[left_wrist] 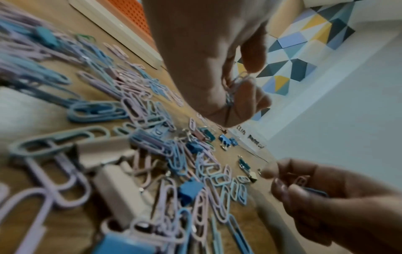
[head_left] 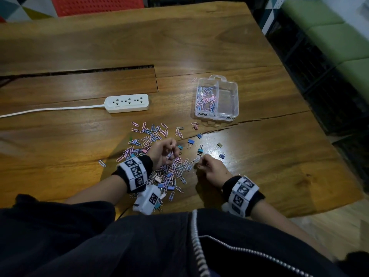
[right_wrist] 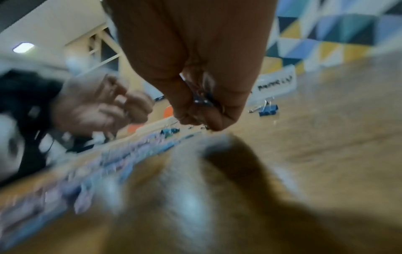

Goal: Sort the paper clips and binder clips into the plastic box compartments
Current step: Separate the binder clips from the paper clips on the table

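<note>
A heap of pink and blue paper clips (head_left: 151, 140) mixed with small binder clips (head_left: 190, 141) lies on the wooden table (head_left: 259, 156). My left hand (head_left: 165, 150) hovers over the heap, its fingers curled round a bunch of paper clips (left_wrist: 236, 84). My right hand (head_left: 207, 166) sits just right of the heap and pinches a few clips (left_wrist: 301, 180), pink and blue. The clear plastic box (head_left: 233, 84) stands open farther back on the right. Its left compartment holds paper clips (head_left: 206, 98); its right compartment looks empty.
A white power strip (head_left: 127, 102) with its cable lies to the left behind the heap. A long slot (head_left: 99, 69) cuts across the table further back. The table's right edge drops off toward a green sofa (head_left: 339, 41).
</note>
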